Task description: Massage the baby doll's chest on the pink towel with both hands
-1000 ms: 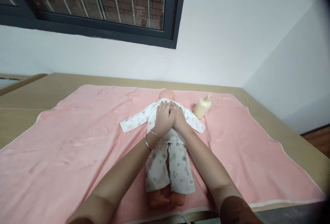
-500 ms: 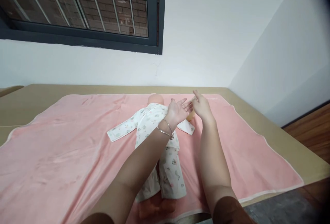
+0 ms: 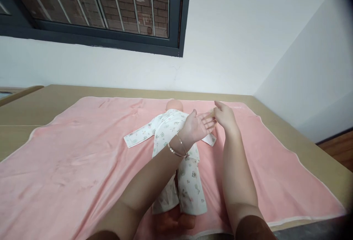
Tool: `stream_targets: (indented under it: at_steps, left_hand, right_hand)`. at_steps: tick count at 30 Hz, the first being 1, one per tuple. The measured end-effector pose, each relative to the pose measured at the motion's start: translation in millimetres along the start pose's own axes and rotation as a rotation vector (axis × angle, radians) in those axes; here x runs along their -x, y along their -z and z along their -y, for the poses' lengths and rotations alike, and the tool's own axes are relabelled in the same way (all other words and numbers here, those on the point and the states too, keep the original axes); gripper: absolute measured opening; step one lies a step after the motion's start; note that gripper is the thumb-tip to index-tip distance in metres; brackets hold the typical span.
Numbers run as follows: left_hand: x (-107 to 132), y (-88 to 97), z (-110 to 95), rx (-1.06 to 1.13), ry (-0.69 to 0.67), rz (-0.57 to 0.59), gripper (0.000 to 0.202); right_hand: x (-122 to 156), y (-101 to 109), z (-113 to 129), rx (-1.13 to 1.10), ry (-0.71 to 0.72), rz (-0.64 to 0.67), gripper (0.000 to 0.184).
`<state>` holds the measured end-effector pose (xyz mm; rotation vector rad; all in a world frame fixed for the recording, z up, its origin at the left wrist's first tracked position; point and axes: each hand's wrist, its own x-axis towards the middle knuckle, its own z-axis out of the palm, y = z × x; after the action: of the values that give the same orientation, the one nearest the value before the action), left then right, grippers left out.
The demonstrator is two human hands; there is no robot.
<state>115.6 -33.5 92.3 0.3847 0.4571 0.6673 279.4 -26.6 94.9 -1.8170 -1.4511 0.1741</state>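
My left hand point(image 3: 197, 126) is open, palm up, with its fingers stretched to the right. A thin bracelet point(image 3: 176, 151) circles that wrist. Close by, my right hand point(image 3: 225, 116) is curled, its index finger pointing up and left. Between it and my left fingertips shows a small yellowish thing point(image 3: 212, 112), too hidden to name. Beneath my left forearm lies a baby doll point(image 3: 174, 105) in a white printed top point(image 3: 167, 125) and matching trousers point(image 3: 193, 186). Its sleeves spread to both sides, and my left hand and forearm cover part of its body.
A pink blanket point(image 3: 82, 151) with a pale edge lies under the doll on a wooden table point(image 3: 16, 122). Behind it rises a white wall point(image 3: 220, 48) with a dark-framed barred window point(image 3: 110, 37). A brown wooden surface point(image 3: 339, 148) shows at the right.
The view has shifted, so the scene sits further right. My left fingers look closer together. The yellowish thing has gone from below the right hand to beside the left fingertips.
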Motion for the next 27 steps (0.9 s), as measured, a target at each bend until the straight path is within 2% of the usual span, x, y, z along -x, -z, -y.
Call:
stream_targets:
  at_steps: [4, 7, 9, 12, 16, 19, 22, 25, 27]
  left_hand:
    - [49, 18.1, -11, -0.037, 0.029, -0.016, 0.068]
    - [73, 21.2, -24, -0.029, -0.018, -0.043, 0.068]
    - [86, 17.9, -35, -0.008, -0.076, 0.010, 0.068]
    - [100, 14.7, -53, 0.002, -0.138, 0.115, 0.072]
    - [103, 22.7, -66, -0.062, -0.185, 0.064, 0.071]
    - [91, 29.2, -58, -0.126, -0.312, -0.036, 0.064]
    - [76, 30.3, -39, -0.171, -0.426, -0.094, 0.056]
    - [71, 26.4, -19, -0.179, -0.496, -0.095, 0.048]
    - [75, 22.0, -11, -0.204, -0.511, -0.057, 0.045]
  right_hand:
    - [16, -4, 28, -0.031, 0.094, -0.112, 0.054]
    - [40, -23, 64, -0.072, 0.289, 0.013, 0.054]
    - [60, -42, 86, -0.065, 0.424, 0.106, 0.059]
    - [94, -71, 112, -0.028, 0.534, 0.094, 0.065]
    - [130, -87, 129, -0.069, 0.623, 0.150, 0.074]
    - [137, -86, 130, -0.177, 0.613, 0.215, 0.083]
    - [128, -83, 124, -0.320, 0.565, 0.241, 0.077]
    - [114, -76, 116, -0.371, 0.532, 0.209, 0.072]
    - [104, -70, 111, -0.321, 0.533, 0.155, 0.073]
